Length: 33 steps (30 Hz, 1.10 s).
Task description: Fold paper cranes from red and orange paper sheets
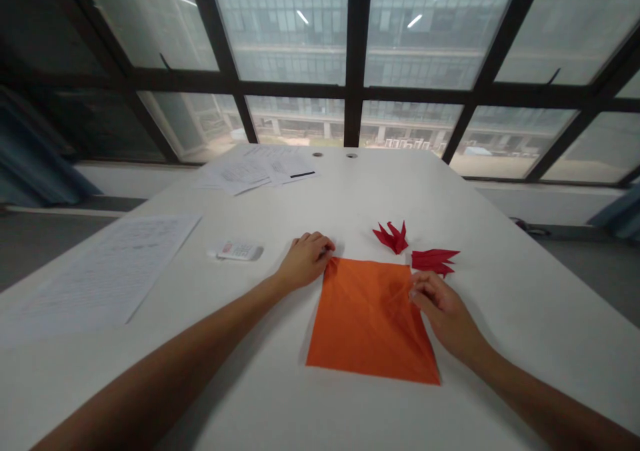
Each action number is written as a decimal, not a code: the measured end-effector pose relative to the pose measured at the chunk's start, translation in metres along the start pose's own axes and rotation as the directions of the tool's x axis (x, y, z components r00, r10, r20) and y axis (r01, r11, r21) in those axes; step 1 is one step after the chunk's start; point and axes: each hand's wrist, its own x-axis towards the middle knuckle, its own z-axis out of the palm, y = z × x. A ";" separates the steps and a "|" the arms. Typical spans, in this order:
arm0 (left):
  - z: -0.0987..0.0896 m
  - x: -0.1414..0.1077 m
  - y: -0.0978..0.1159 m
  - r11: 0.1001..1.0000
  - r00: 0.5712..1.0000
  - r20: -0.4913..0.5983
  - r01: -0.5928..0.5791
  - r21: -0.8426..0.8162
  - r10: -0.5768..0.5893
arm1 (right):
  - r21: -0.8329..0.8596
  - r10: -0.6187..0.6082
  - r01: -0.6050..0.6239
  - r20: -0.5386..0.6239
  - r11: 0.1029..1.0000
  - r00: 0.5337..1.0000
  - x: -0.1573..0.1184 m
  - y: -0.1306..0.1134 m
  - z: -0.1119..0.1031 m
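Observation:
A square sheet of orange paper [367, 324] lies on the white table in front of me, with faint creases across it. My left hand [306, 259] has its fingers closed on the sheet's far left corner. At the far part of the right edge, my right hand [440, 308] pinches the paper between thumb and fingers. Just beyond the sheet, to the right, sit two folded red paper pieces: a spiky, upright one [393, 238] and a flatter, pointed one [434, 260] close to my right hand.
A white labelled packet or eraser [240, 251] lies left of my left hand. Printed sheets [105, 264] cover the table's left side, and more papers [257, 170] lie at the far end. Beyond the white table [350, 204] stand large framed windows.

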 end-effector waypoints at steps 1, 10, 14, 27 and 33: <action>0.000 0.000 0.000 1.000 1.000 0.002 0.002 0.001 -0.002 | -0.027 -0.009 0.009 0.015 1.000 1.000 0.000 0.001 -0.001; 0.000 0.004 -0.003 0.995 0.999 -0.001 0.049 -0.089 -0.049 | -0.159 -0.048 0.053 0.032 0.986 0.998 -0.002 0.000 -0.005; 0.000 0.004 -0.003 0.989 0.997 -0.020 0.068 -0.129 -0.071 | -0.259 -0.165 0.168 0.036 0.951 0.986 0.001 0.007 -0.016; -0.010 0.001 -0.006 0.966 0.989 0.092 -0.088 -0.241 0.113 | -0.498 -0.405 0.577 0.416 0.648 0.814 0.011 0.012 -0.031; -0.026 -0.028 -0.014 0.910 0.973 0.038 -0.197 -0.366 0.226 | -0.489 -0.412 0.582 0.416 0.650 0.810 0.010 0.009 -0.030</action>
